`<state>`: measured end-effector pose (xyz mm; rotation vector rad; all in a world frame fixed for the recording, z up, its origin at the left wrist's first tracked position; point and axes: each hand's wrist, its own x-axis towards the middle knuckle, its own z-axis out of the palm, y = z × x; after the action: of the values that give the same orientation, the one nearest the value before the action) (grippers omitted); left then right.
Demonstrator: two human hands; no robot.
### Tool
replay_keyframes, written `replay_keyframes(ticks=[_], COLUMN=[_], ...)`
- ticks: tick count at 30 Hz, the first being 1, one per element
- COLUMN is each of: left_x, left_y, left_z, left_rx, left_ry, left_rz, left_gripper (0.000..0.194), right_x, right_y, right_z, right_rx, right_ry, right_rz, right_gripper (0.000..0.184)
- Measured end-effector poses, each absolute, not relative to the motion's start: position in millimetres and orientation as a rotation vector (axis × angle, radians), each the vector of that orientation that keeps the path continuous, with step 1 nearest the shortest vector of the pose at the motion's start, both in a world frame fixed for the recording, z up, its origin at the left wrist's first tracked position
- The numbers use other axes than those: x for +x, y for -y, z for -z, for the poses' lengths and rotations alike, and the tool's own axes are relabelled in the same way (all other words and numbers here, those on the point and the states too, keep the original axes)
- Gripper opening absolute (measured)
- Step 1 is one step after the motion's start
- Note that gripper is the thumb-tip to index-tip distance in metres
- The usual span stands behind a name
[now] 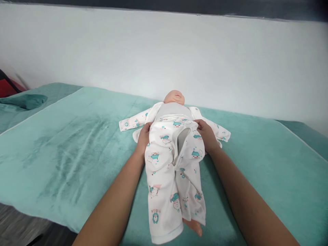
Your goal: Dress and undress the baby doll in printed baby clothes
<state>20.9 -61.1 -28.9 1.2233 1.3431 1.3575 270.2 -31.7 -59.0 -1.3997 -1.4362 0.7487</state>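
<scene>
A baby doll (174, 97) lies on its back, its head toward the wall. It wears white printed open-crotch baby trousers (161, 164), and a matching jacket (135, 120) lies spread open with its sleeves out to both sides. My left hand (144, 137) grips the trousers at the left of the waist, its fingertips partly hidden behind the cloth. At the opposite side, my right hand (207, 135) pinches the waistband between thumb and fingers. One bare foot (194, 226) shows below the right trouser leg; the left leg's end hides any foot.
A green plush cover (77, 147) spreads under the doll across the bed. Behind it rises a white wall (164, 54). Folded green cloth (24, 101) and a red and black object (7, 85) are at the far left. Dark flooring (23, 225) shows at lower left.
</scene>
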Motion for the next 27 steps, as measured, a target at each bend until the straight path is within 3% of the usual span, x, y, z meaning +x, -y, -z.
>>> replay_keyframes(ticks=[6,12,18,27], left_x=[27,27,28,20], left_y=[61,59,53,0], left_z=[22,28,32,23], left_rx=[1.075,1.182,1.506,1.71], left_ry=[-1.271,-1.332,-1.235,-1.503], left_rz=[-1.297,-1.343,-1.511,-1.302], left_gripper=[0.018,0.017,0.032,0.02], right_x=[270,273,275,274], right_y=[35,28,31,22], right_z=[52,63,61,55], right_rx=[-1.459,-1.401,-1.112,-1.377], right_ry=[1.496,1.37,1.477,1.407], right_rz=[-0.615,-0.643,-0.507,-0.559], right_gripper=[0.018,0.023,0.029,0.025])
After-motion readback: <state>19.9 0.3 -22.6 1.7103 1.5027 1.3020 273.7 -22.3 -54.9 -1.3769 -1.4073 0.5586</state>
